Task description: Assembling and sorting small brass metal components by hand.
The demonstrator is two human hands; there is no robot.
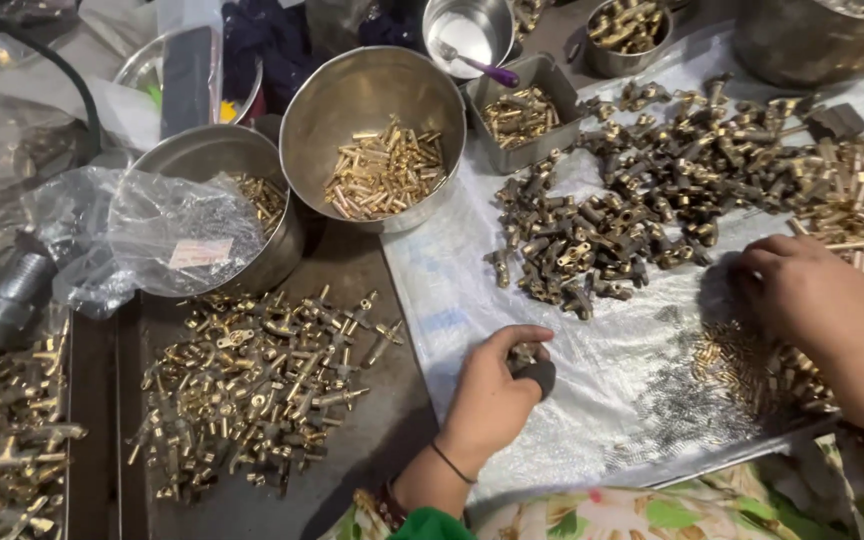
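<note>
A worker's left hand (492, 385) pinches a small dark brass fitting (529, 362) over the white plastic sheet (472, 290), near its front-left edge. The right hand (802, 290), fingers curled, rests on loose brass pins (752, 365) by the sheet's right edge, below a heap of dark fittings (632, 200).

Left hand (492, 385) pinches a dark brass fitting (530, 368); right hand (802, 290) rests on small brass pins (742, 365).

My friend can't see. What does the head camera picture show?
A person's left hand holds a small dark metal part over a white plastic sheet, while the right hand reaches into small brass pins. Around them lie heaps of brass fittings and steel bowls.
</note>
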